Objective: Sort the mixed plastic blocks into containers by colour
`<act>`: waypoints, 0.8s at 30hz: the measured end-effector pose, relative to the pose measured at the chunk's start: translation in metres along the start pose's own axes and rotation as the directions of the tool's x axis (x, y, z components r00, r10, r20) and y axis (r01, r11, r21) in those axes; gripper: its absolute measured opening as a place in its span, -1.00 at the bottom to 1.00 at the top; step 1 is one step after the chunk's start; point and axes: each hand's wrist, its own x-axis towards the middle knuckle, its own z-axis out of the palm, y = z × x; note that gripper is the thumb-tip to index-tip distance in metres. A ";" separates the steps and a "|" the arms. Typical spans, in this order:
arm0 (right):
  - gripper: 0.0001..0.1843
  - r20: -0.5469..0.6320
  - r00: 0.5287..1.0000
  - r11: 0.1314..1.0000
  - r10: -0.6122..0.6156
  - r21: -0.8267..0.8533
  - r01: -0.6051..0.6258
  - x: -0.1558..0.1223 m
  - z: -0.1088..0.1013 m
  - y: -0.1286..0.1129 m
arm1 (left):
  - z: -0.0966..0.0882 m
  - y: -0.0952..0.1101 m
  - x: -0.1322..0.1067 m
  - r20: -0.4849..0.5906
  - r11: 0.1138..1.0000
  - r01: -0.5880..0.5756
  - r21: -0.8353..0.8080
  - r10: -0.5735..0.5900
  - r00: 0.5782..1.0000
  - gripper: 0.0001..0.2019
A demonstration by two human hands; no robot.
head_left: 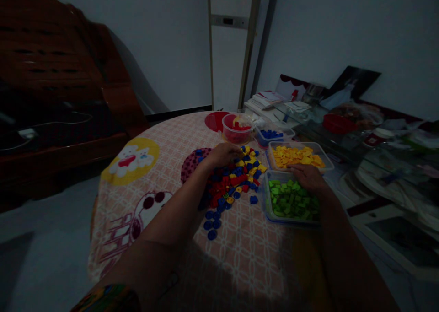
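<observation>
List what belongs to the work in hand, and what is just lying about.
In use, it seems:
left hand; right hand
mixed pile of pieces
yellow-piece tub; green-piece tub
blue-piece tub; round tub

Lying about, apparently:
papers
red bowl
white-topped container

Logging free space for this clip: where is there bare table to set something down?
The tablecloth is bare in front, between the forearms, nearer than the green-filled tub; also left, between the yellow print and the mixed pile. Crowded: the pile around the left hand, and the right side, where tubs line up.
</observation>
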 end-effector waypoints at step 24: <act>-0.57 -0.008 1.000 1.000 -0.014 0.020 0.014 -0.001 0.001 0.001 | -0.011 0.029 -0.009 -0.094 0.998 -0.033 0.051 0.038 0.995 -0.74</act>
